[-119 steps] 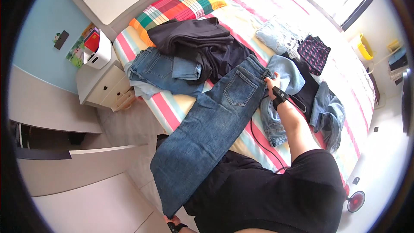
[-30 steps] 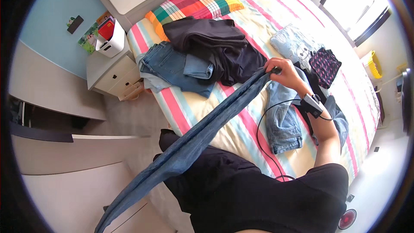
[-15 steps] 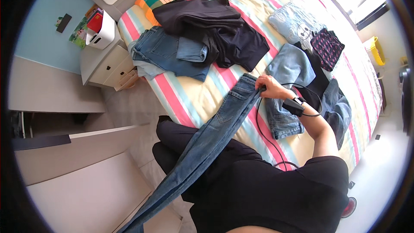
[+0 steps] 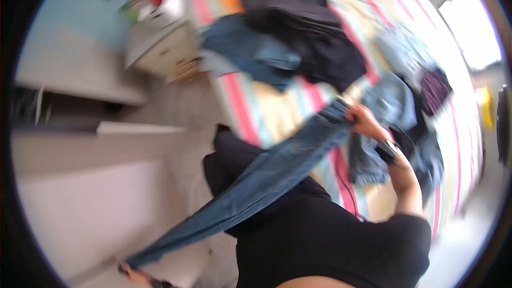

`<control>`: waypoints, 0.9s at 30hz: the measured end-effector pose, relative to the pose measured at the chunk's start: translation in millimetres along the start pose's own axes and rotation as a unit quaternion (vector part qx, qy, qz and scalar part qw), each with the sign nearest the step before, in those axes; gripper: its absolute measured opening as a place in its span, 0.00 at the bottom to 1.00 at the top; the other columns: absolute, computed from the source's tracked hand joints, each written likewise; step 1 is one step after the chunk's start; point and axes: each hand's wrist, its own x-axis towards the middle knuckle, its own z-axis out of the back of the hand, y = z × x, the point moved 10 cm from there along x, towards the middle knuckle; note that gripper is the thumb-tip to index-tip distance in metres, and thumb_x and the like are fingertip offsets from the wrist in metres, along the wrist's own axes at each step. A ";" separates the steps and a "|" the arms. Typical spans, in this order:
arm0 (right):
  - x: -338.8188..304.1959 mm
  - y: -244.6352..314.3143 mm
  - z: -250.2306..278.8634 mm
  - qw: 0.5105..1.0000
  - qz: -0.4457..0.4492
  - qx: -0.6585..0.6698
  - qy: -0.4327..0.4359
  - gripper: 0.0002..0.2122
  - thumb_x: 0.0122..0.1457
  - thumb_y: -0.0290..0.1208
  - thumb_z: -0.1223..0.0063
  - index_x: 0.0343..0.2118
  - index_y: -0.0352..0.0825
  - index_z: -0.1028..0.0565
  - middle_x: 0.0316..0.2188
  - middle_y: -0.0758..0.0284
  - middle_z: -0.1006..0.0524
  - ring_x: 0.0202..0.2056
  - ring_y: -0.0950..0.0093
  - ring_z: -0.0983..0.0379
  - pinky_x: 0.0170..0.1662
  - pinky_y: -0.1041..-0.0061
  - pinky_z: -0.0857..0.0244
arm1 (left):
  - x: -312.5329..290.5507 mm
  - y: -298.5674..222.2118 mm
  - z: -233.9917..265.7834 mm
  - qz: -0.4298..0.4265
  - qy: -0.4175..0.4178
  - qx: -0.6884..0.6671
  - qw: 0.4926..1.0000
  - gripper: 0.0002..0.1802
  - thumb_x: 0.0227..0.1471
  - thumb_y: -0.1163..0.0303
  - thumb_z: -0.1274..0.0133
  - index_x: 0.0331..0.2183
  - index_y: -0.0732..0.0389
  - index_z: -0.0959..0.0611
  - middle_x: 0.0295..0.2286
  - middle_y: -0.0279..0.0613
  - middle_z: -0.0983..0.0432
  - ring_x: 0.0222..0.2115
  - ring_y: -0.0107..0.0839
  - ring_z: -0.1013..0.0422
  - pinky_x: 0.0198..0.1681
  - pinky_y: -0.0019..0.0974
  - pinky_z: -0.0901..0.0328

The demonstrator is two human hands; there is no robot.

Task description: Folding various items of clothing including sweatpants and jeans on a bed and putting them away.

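A pair of blue jeans (image 4: 266,173), folded lengthwise, stretches diagonally across my lap. My right hand (image 4: 368,122) grips its waistband over the bed. Down at the lower left, my left hand (image 4: 136,276) is closed on the leg ends, pulling the jeans out long. A black device is strapped to my right wrist, with a cable hanging from it. Just right of that hand lie light blue denim pieces (image 4: 392,101) on the bed. Motion blurs the whole view.
The striped bed (image 4: 242,112) carries a pile of black clothes (image 4: 298,26) and blue jeans (image 4: 226,37). Farther right are a light blue pillow (image 4: 400,42) and a dark patterned cloth (image 4: 434,92). A nightstand (image 4: 165,48) stands left of the bed; an open drawer (image 4: 80,128) is at the left.
My left hand has come into view holding the leg ends. The jeans are lifted and pulled straighter. The surroundings have shifted rightward in the picture as the view turned.
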 end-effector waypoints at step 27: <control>40.2 -98.6 76.7 0.992 -0.027 0.121 -0.025 0.09 0.42 0.19 0.57 0.30 0.30 0.33 0.22 0.66 0.36 0.30 0.80 0.41 0.39 0.82 0.45 | 1.3 -0.4 -19.7 -0.046 0.225 -0.104 0.968 0.22 0.37 0.66 0.40 0.35 0.62 0.30 0.29 0.36 0.33 0.34 0.31 0.36 0.42 0.35 0.42</control>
